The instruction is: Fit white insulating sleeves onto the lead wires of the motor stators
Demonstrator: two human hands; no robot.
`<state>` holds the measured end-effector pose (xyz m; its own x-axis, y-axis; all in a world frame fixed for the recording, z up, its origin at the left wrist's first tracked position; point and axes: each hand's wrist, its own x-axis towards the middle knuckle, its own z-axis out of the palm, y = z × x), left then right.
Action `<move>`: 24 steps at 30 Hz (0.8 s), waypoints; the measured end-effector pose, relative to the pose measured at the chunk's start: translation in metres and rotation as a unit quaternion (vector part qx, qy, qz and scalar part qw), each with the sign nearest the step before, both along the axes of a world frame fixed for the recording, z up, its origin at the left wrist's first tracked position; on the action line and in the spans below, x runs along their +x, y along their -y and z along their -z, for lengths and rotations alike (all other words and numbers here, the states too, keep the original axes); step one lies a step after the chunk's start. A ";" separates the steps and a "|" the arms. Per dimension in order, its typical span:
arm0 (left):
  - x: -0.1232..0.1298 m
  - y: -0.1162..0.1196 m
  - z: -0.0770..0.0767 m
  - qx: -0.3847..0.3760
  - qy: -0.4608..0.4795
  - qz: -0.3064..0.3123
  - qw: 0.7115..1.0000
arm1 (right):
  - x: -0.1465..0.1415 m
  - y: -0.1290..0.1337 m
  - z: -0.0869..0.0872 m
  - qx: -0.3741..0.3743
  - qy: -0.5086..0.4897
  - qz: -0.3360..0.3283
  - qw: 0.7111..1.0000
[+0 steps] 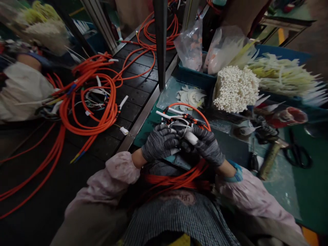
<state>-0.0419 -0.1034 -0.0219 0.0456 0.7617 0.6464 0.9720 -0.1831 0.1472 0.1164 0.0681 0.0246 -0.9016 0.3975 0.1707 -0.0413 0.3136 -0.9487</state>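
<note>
My left hand, in a grey knit glove, has its fingers bent and closed on the near end of a wiring harness. Opposite it, my right hand, gloved alike, pinches thin wires of the same harness. A white rounded piece shows at the right thumb; I cannot tell whether it is a sleeve or a thumb cover. The harness has white sleeves, dark bands and an orange cable looping to the right. Bundled orange cables lie across my lap. The fingertips partly hide the gripped wires.
Coiled orange cables lie on the dark roller line at left, near another person's sleeve. A metal post rises ahead. At right are white cable ties, a blue bin, a hammer and scissors.
</note>
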 end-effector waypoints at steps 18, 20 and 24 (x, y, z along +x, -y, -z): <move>-0.002 -0.003 0.000 0.034 0.007 0.010 0.999 | 0.000 -0.012 0.007 0.091 -0.065 -0.051 0.992; -0.002 -0.003 0.002 0.024 0.018 0.014 0.999 | 0.004 -0.012 0.009 0.117 -0.056 -0.090 0.987; -0.003 0.000 0.007 -0.054 0.032 -0.001 0.998 | 0.017 -0.007 0.022 0.186 0.008 -0.112 0.976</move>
<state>-0.0445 -0.1037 -0.0294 0.0054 0.8269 0.5623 0.9602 -0.1613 0.2280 0.1333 0.0754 0.0026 -0.9627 0.1023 0.2505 -0.1348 0.6214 -0.7718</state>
